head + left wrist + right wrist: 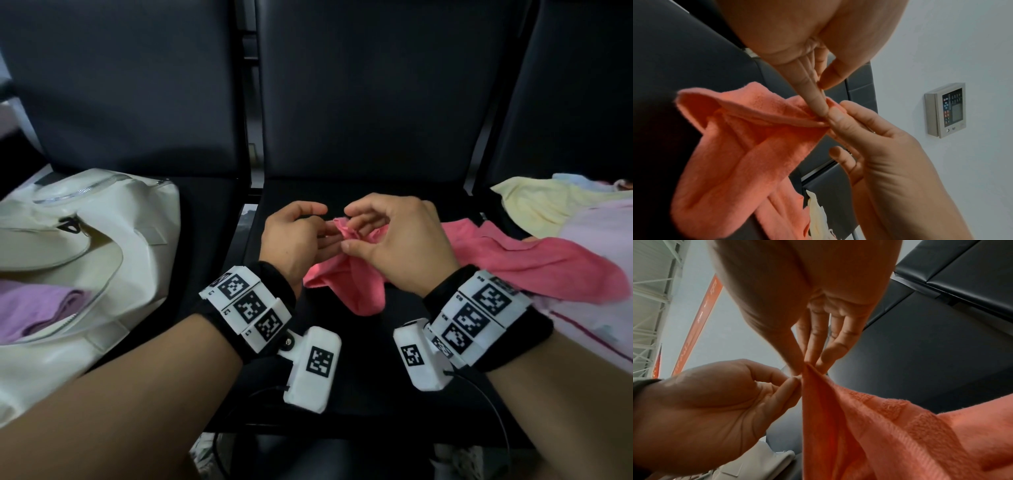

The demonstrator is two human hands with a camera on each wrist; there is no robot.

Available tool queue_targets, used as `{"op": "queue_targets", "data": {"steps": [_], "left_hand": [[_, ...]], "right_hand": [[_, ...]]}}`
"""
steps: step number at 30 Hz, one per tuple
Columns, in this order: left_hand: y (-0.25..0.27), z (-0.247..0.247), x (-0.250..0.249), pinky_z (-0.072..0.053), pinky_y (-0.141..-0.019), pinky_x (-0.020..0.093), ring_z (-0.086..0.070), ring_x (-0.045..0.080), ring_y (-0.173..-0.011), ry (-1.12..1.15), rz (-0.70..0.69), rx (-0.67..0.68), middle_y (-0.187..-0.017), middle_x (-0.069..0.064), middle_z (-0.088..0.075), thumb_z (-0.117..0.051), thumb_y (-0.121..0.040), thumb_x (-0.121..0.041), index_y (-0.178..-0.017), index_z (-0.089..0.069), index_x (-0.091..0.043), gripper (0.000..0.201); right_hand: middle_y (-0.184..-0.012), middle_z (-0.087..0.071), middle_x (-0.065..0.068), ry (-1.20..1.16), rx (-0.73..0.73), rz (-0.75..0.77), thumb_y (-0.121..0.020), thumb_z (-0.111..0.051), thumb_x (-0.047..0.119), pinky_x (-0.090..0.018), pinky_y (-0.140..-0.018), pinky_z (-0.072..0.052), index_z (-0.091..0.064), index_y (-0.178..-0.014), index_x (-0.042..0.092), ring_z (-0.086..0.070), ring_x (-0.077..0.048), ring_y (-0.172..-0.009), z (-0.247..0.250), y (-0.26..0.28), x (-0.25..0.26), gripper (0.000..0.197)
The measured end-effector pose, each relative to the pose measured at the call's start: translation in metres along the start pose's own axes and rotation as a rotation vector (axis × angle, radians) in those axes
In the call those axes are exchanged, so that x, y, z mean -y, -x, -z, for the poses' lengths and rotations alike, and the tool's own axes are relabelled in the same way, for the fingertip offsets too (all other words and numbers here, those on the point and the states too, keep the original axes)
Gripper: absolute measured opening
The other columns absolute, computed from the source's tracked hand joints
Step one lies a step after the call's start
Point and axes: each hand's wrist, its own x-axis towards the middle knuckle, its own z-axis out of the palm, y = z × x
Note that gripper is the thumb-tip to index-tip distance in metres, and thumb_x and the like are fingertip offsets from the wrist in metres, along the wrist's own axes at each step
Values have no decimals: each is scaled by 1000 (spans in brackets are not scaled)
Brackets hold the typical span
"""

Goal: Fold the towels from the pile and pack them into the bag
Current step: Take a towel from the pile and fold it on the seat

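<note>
Both hands meet over centre seat. Right hand pinches pink towel corner, lifted so cloth hangs free. Left hand fingertips nip same edge, prob. locating 2nd corner. Rest trails twd pile, R. Bag gapes L, lilac towel inside.

The head view is dimly lit: the black seats are rendered almost without detail, and only soft sheen is seen on their backs. The cream bag at the left and the pale towels at the right are shown as the brightest areas. Straight lines are bent toward the frame edges by the wide lens, and the upper left corner is smeared. In the wrist views, the nearest palm at the top is blurred and out of focus, while the pink towel is lit softly. A bright, evenly lit wall is seen behind.
</note>
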Motion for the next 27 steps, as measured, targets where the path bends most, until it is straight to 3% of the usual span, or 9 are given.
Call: {"op": "queue_targets", "data": {"steps": [5,8,11,13,17,20,23,24,27], "left_hand": [[-1,3,2,-57,-63,28,-74,19,-70,-174,-80,135,-75,8,-75,-52,-91,12,-109,-67,-14,35],[-9,7,9,-56,-67,36,-68,15,-71,-496,-216,162,-76,0,-71,-67,-82,-9,-97,-75,-32,28],[-16,10,12,-60,-82,40,-70,14,-81,-740,-241,147,-78,-10,-73,-71,-73,-35,-79,-73,-43,10],[-22,13,13,-59,-81,40,-70,13,-80,-801,-243,89,-78,-10,-73,-75,-77,-39,-73,-71,-41,6],[-33,19,14,-48,-65,32,-59,14,-62,-824,-273,7,-68,-10,-66,-77,-80,-46,-73,-67,-39,13],[-36,23,12,-57,-77,43,-67,19,-75,-818,-278,-10,-76,-6,-71,-71,-78,-48,-74,-67,-36,13],[-36,22,8,-56,-91,46,-70,17,-93,-784,-321,2,-91,-8,-74,-65,-77,-48,-75,-63,-35,13],[-37,21,8,-55,-92,44,-70,14,-93,-763,-343,9,-91,-10,-74,-65,-80,-46,-75,-61,-33,15],[-38,17,9,-52,-78,42,-58,8,-71,-763,-391,81,-73,-13,-65,-65,-89,-43,-72,-56,-31,23]], "right_hand": [[-83,-70,13,-113,-34,-44,-85,-78,11,-7,-73,-49,-74,-107,22,-66,4,-78,4,-1,-2,25],[-82,-70,9,-256,-30,-47,-86,-77,10,-12,-70,-49,-73,-106,21,-64,1,-70,8,-3,-1,23],[-85,-71,1,-326,-45,-14,-85,-78,8,-21,-72,-55,-74,-107,20,-64,-21,-74,13,-3,-1,25],[-86,-71,-3,-360,-55,-7,-84,-79,6,-25,-73,-56,-75,-106,20,-64,-27,-76,17,-2,-3,26],[-82,-69,5,-376,-70,-32,-82,-81,6,-17,-69,-51,-74,-103,23,-56,-9,-68,23,-1,-9,28],[-82,-69,4,-376,-110,-52,-80,-83,5,-16,-68,-50,-74,-103,23,-53,-8,-67,28,0,-14,30],[-79,-66,3,-321,-132,-58,-80,-84,8,-15,-65,-49,-75,-104,22,-50,-6,-63,33,2,-17,30],[-77,-66,1,-297,-135,-54,-81,-83,9,-16,-64,-48,-75,-106,23,-50,-4,-61,34,2,-18,30],[-76,-68,-9,-244,-158,-46,-84,-80,11,-17,-63,-45,-75,-109,24,-48,-2,-59,35,3,-24,29]]}}
